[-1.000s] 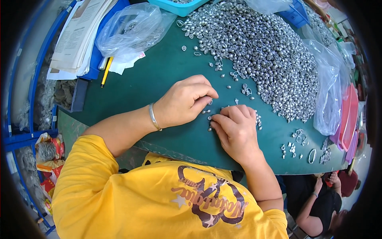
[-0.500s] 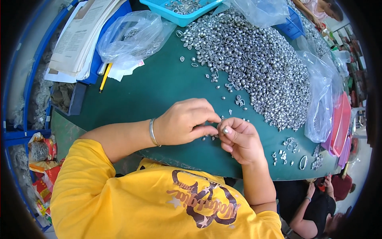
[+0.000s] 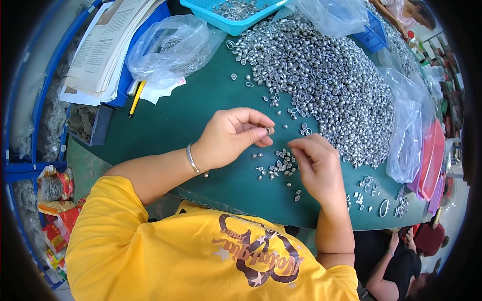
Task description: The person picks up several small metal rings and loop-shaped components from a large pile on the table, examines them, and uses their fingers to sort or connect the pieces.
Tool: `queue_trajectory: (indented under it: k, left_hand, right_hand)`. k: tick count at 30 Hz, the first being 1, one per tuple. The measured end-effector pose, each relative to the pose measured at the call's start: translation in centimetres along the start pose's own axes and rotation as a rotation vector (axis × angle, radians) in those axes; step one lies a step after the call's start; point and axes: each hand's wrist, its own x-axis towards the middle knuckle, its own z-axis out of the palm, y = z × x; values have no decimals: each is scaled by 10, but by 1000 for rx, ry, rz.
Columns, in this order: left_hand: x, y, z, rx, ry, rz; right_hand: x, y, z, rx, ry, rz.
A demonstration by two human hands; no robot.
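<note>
My left hand (image 3: 228, 138), with a metal bangle on its wrist, pinches a small silver metal piece (image 3: 270, 131) between thumb and fingertips. It hovers over the green tabletop. To its right my right hand (image 3: 319, 168) is held palm down with the fingers curled together; whatever they may hold is hidden. The two hands are apart. Between and below them lies a small cluster of silver oval pieces (image 3: 282, 164), some solid, some open rings. Just beyond my right hand spreads a large heap of similar silver pieces (image 3: 321, 75).
A turquoise basket (image 3: 236, 24) and a clear plastic bag (image 3: 173, 47) hold more metal pieces. Papers (image 3: 100, 55) and a yellow pen (image 3: 135, 100) lie at left. At right are a plastic bag (image 3: 401, 130), pink baskets (image 3: 431, 165) and sorted pieces (image 3: 369, 185). Other people sit nearby.
My hands have drawn apart: the left moved up and slightly left, the right moved to the right and turned palm down. The small cluster between them now shows.
</note>
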Motion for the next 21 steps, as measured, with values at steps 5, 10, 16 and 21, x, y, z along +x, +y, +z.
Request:
queue_trajectory:
  k: [5, 10, 16, 21]
  left_hand:
    - [6, -2, -5, -191, 65, -166]
    - [8, -2, -12, -344, 54, -252]
    - [10, -1, -9, -306, 48, -292]
    - [9, 0, -8, -334, 26, -316]
  right_hand:
    - [-3, 3, 20, -197, -28, -88]
    - [-2, 11, 19, -195, -18, -141]
    - [-5, 4, 8, -242, -146, -216]
    - [-6, 0, 7, -307, -202, -244]
